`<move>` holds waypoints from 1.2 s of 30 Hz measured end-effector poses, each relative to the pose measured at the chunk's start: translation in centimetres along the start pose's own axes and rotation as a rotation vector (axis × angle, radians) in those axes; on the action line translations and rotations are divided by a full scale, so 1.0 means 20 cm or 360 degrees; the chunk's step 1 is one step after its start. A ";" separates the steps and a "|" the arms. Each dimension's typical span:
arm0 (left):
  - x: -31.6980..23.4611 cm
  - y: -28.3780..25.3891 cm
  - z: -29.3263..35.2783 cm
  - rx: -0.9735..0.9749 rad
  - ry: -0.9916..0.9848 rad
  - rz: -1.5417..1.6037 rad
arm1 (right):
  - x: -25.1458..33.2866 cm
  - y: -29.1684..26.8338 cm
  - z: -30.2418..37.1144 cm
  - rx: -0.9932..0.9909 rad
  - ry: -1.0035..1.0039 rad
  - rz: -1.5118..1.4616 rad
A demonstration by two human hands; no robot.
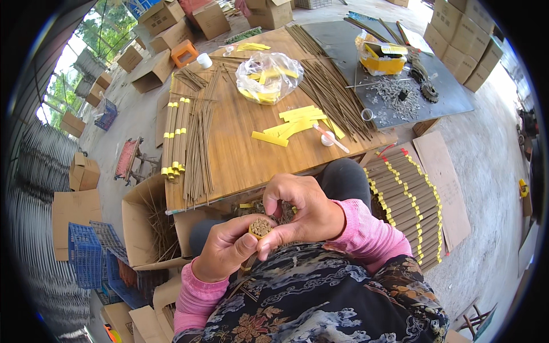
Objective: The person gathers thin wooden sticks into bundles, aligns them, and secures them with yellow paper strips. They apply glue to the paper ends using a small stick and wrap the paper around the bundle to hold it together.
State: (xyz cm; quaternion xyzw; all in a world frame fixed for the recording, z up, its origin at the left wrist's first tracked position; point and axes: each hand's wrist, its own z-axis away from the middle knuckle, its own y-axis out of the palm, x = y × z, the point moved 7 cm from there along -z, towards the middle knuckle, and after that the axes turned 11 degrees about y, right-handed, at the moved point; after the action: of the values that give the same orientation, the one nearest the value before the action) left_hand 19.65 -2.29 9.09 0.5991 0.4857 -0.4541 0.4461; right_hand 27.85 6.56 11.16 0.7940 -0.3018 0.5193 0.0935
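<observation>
Above my lap, a bundle of brown incense sticks (261, 227) points its round end up, with a yellow paper band around its rim. My left hand (224, 250) is closed round the bundle, its thumb against the band. From the other side my right hand (306, 210) pinches the bundle's edge, fingers bent. The lower part of the bundle is mostly hidden by the left hand. On the wooden table (240, 154) ahead lie yellow paper strips (294, 123), a small white pot (327, 138) with a brush (331, 139) across it, and loose incense sticks (200, 146).
Finished-looking banded bundles (174, 137) lie at the table's left, and many more (406, 200) lie on cardboard at my right. A plastic bag (269, 77) holds yellow strips. A dark tabletop (412, 86) adjoins at right. An open carton (143, 228) and blue crates (86, 257) stand left.
</observation>
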 end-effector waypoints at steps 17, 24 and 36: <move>0.04 -0.25 -0.16 -0.0795 0.0380 0.0024 | -0.63 -0.68 0.14 -0.0945 0.0545 0.1444; 0.14 -0.28 -0.23 -0.0828 0.0380 0.0070 | -1.01 -0.78 0.26 -0.0744 0.0991 0.1625; 0.24 -0.27 -0.28 -0.0864 0.0352 0.0048 | -0.64 -0.79 0.24 -0.0778 0.0753 0.1688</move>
State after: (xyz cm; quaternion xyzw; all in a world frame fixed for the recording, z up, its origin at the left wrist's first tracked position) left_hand 15.58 4.81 4.88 0.5108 0.6262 -0.2329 0.5410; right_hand 37.19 21.89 0.38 0.3557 -0.7357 0.5726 0.0662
